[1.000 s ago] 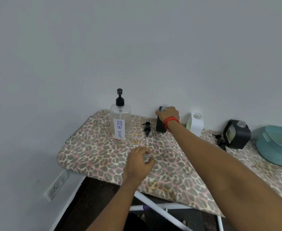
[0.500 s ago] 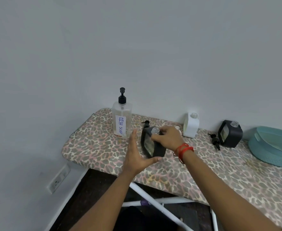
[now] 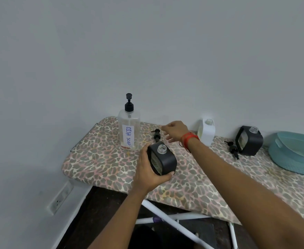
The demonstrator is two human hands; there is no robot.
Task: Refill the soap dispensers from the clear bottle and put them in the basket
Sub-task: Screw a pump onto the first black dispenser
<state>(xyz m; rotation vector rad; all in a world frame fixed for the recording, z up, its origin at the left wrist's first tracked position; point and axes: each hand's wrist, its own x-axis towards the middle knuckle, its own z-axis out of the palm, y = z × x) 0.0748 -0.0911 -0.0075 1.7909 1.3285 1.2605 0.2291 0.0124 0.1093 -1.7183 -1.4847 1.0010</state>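
Observation:
My left hand (image 3: 148, 172) grips a black square soap dispenser (image 3: 163, 160) with an uncapped neck, holding it near the table's front edge. My right hand (image 3: 174, 131) hovers with fingers apart behind it, holding nothing, near a loose black pump (image 3: 156, 135) that lies on the table. The clear bottle (image 3: 129, 130) labelled DISH SOAP stands upright at the back left, its black pump on. A white dispenser (image 3: 206, 133) and a second black dispenser (image 3: 250, 141) stand uncapped by the wall. The teal basket (image 3: 291, 157) sits at the far right.
Everything rests on a table with a leopard-print cover (image 3: 102, 159). Another loose black pump (image 3: 233, 149) lies beside the second black dispenser. White folding legs (image 3: 172, 223) show under the table. A wall outlet (image 3: 59, 198) sits low on the left.
The black dispenser passed from my right hand into my left. My right hand let go and moved back toward the wall, near the loose pump.

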